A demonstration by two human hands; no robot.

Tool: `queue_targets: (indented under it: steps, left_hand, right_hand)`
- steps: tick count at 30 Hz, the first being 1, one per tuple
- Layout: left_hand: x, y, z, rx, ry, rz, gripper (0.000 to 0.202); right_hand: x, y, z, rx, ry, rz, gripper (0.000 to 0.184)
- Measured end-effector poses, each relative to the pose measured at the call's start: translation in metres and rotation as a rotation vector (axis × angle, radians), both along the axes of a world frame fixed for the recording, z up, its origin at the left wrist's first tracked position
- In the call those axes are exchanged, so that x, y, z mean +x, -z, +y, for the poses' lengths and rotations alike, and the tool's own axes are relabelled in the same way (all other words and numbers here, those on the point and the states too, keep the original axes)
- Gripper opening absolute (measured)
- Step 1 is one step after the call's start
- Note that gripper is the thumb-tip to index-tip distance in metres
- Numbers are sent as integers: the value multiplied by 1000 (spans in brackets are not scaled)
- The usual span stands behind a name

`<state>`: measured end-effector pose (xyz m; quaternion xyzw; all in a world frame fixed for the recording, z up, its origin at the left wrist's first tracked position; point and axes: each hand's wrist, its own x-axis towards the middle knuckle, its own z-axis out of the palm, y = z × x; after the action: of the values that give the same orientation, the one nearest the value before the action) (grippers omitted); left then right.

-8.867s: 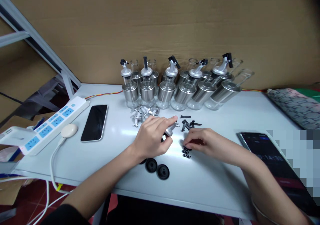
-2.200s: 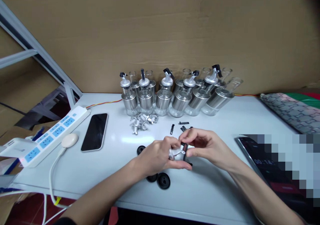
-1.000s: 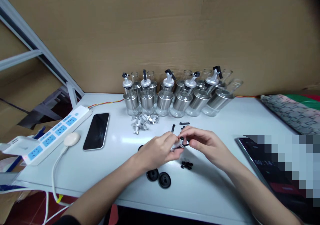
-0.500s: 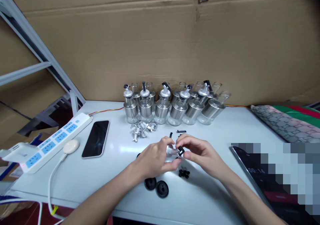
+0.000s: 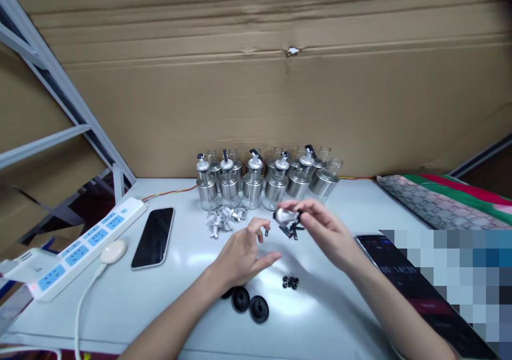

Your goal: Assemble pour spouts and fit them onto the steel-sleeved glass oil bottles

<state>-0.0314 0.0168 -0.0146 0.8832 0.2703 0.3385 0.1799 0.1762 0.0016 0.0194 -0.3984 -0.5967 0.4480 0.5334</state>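
Note:
My right hand [image 5: 320, 226] grips a silver bottle pourer [image 5: 285, 216] with a black part at its tip, raised over the table in front of the bottles. To its left, my left hand [image 5: 245, 253] hangs with thumb and fingers apart, holding nothing. Small black levers [image 5: 295, 231] lie just beneath the pourer. Black round discs [image 5: 259, 309] rest close to my left wrist, one partly covered by it. A cluster of small black caps [image 5: 290, 282] sits between my forearms. Loose silver spouts [image 5: 224, 219] are heaped behind my left hand.
Several glass-and-steel bottles [image 5: 253, 186] stand in rows at the back against cardboard [image 5: 224, 98], some topped with pourers. On the left lie a phone [image 5: 154, 237] and a white power strip [image 5: 90, 248] with a cable. A dark screen device [image 5: 416, 285] lies at the right.
My left hand has let go of the pourer and opened. My right hand has lifted the pourer away toward the bottles. The camera view has shifted upward.

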Motion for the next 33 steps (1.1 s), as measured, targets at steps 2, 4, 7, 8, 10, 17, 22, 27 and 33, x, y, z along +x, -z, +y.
queue_targets:
  steps: [2,4,7,8,10,17,22,27,33]
  left_hand:
    - [-1,-1,1,-1,3,-13,38]
    - [-1,-2,0,-1,-1,-10,35]
    - [0,-3,-1,8,-8,11,35]
    - [0,-3,-2,9,-9,21,35]
    - [1,-4,-2,12,-9,36,35]
    - [0,-4,1,22,-23,73,36]
    - [-1,-3,3,131,-23,-23,43]
    - [3,2,4,201,-17,-183,66]
    - [7,8,4,243,102,-260,78]
  right_hand:
    - [16,-6,9,57,154,-36,23]
    - [35,-13,19,146,444,-190,23]
    - [63,-23,37,179,752,-429,23]
    - [71,-26,43,181,799,-489,20]
    - [84,-31,54,200,854,-608,15]
    - [95,-25,73,172,854,-894,14]
    - [79,-52,47,198,957,-897,14]
    - [40,-105,10,308,888,-736,19]
    - [-11,-114,4,222,363,-468,26]
